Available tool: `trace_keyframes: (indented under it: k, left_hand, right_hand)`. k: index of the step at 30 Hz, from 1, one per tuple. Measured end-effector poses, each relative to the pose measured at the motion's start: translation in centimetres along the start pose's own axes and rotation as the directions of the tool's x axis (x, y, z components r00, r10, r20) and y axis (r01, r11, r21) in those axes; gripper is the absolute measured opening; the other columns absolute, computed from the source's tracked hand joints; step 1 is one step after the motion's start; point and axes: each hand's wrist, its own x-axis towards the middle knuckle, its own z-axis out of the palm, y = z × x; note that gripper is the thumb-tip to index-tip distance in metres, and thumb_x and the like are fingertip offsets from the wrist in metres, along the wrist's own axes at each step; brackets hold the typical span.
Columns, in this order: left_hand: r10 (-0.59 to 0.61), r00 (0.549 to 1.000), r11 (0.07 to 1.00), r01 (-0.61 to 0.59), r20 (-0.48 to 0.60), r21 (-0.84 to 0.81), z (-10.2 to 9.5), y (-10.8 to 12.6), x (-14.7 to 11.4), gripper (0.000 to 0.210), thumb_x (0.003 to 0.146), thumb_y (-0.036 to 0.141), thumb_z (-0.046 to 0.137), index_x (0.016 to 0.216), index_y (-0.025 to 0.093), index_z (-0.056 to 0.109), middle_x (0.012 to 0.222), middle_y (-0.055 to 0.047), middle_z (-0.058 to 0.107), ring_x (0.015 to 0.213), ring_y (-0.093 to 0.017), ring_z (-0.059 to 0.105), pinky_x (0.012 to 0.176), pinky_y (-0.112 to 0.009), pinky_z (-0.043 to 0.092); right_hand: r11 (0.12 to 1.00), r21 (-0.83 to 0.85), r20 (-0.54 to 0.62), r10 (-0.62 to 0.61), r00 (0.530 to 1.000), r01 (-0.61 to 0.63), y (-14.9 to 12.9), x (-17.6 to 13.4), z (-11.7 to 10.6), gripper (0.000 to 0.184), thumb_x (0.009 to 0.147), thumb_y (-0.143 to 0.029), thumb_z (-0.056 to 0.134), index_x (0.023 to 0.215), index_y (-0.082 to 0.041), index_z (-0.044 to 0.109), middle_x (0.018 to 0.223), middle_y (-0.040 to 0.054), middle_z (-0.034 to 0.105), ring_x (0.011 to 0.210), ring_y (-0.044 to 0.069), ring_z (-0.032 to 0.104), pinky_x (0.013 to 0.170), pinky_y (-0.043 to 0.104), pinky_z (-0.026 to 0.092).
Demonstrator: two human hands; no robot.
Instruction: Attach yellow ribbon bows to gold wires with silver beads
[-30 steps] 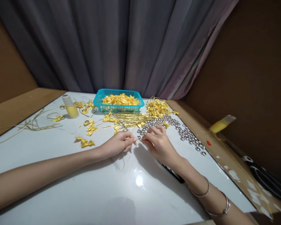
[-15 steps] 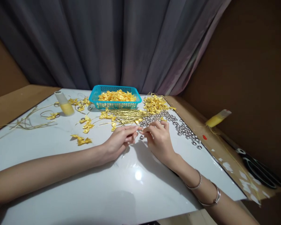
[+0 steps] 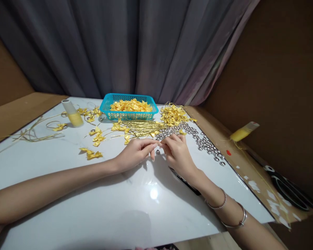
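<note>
My left hand (image 3: 138, 152) and my right hand (image 3: 179, 154) meet fingertip to fingertip over the middle of the white tabletop (image 3: 120, 205). Both are closed in a pinch, and whatever lies between the fingertips is too small or hidden to make out. One silver bead (image 3: 158, 152) lies just below where they meet. Behind my right hand spreads a heap of silver beads (image 3: 169, 131). A bundle of gold cords (image 3: 143, 128) lies beyond my fingers, with yellow ribbon bows (image 3: 97, 137) to its left.
A blue basket (image 3: 129, 116) of yellow bows stands at the back, beside a pile of corded bows (image 3: 173, 114). Glue bottles stand at left (image 3: 73, 114) and lie at right (image 3: 244, 132). Black scissors (image 3: 289, 189) rest on the right board. A dark flat object (image 3: 185, 181) lies under my right wrist.
My left fingers have straightened somewhat and its thumb has shifted. My right hand has moved slightly, uncovering more of the dark object beneath its wrist. The fingertips still touch.
</note>
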Motion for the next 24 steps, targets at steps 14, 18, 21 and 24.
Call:
trace_keyframes:
  k: [14,18,21,24]
  left_hand:
    - [-0.027,0.999,0.996,0.024,0.029,0.085,0.2,-0.9,0.1,0.022,0.085,0.030,0.050,0.093,0.015,0.063,0.063,0.000,0.061,0.043,-0.007,0.041,0.042,-0.020,0.032]
    - [-0.032,0.999,0.996,0.029,0.039,0.090,0.1,-0.9,0.1,0.020,0.085,0.030,0.050,0.089,0.014,0.062,0.062,0.000,0.059,0.043,-0.007,0.042,0.042,-0.019,0.032]
    - [-0.035,0.998,0.998,0.032,0.055,0.050,0.1,-1.2,0.3,0.020,0.086,0.031,0.049,0.086,0.014,0.060,0.063,0.000,0.059,0.042,-0.006,0.041,0.042,-0.019,0.031]
    - [-0.034,0.997,0.999,0.035,0.075,-0.014,0.0,-1.5,0.4,0.022,0.087,0.033,0.049,0.080,0.014,0.057,0.063,0.000,0.058,0.042,-0.006,0.041,0.043,-0.020,0.032]
  right_hand:
    - [0.999,0.024,0.049,-0.030,0.998,0.028,-0.1,-0.1,0.2,0.016,0.077,-0.006,0.043,0.067,-0.018,0.044,0.062,0.0010,0.047,0.064,0.018,0.045,0.066,0.031,0.028]
    - [0.999,0.046,0.087,-0.007,0.996,0.003,-0.1,0.0,0.2,0.017,0.079,-0.008,0.044,0.066,-0.018,0.044,0.062,0.0003,0.047,0.064,0.017,0.046,0.067,0.030,0.029]
    - [0.996,0.086,0.109,0.022,0.994,-0.031,0.0,0.2,0.1,0.018,0.084,-0.011,0.045,0.067,-0.018,0.044,0.062,-0.0004,0.049,0.063,0.016,0.046,0.068,0.030,0.030]
    - [0.989,0.123,0.138,0.067,0.988,-0.084,0.2,0.4,-0.2,0.021,0.089,-0.018,0.045,0.067,-0.018,0.045,0.063,-0.0005,0.052,0.063,0.015,0.048,0.069,0.030,0.032]
